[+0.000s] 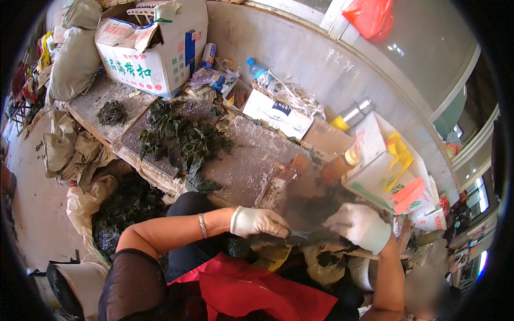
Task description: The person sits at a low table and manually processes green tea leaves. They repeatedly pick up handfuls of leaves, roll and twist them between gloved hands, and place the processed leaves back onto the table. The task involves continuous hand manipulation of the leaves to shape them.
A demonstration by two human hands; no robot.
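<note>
My left hand (pixel 261 224), in a white knit glove, pinches a dark, wet-looking strip of kelp (pixel 307 237) at the table's near edge. Across from it, my gloved right hand (pixel 359 225) has its fingers curled at the strip's other side; blur hides the exact grip. Beyond them, a dark heap of seaweed (pixel 321 206) is also blurred. Leafy green kelp (pixel 192 138) lies piled on the tabletop (pixel 245 160) to the left, one frond hanging at the edge. A small tangled seaweed clump (pixel 112 113) sits farther left.
A large cardboard carton (pixel 136 68) stands back left, another carton (pixel 373 168) at right beside an amber bottle (pixel 339 165). White strings (pixel 297 96), a water bottle (pixel 259 71) and a thermos (pixel 353 114) line the wall. An open sack of dark kelp (pixel 124 216) stands below left. A person's blurred head (pixel 425 273) shows lower right.
</note>
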